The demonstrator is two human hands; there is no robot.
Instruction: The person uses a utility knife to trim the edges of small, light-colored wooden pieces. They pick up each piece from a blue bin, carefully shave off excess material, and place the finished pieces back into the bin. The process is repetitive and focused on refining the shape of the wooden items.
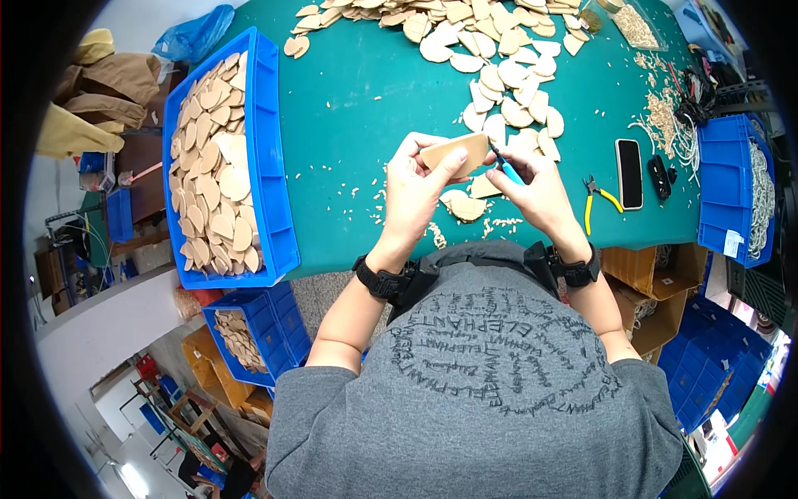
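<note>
Green table (pixel 349 125). Blue bin (pixel 270 166) at left, full of tan wooden pieces (pixel 212 183). Loose wooden pieces (pixel 499 50) heaped across far side. Black phone (pixel 629 173), yellow-handled pliers (pixel 598 200) at right.

A dark phone (pixel 629 173) lies screen-up at right of the tabletop (pixel 349 125); a white label (pixel 732 244) marks the blue bin (pixel 731 187) beside it.

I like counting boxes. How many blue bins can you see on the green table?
2: a big blue bin of wooden pieces at the left, and another blue bin at the right edge. More stand below the table.
</note>
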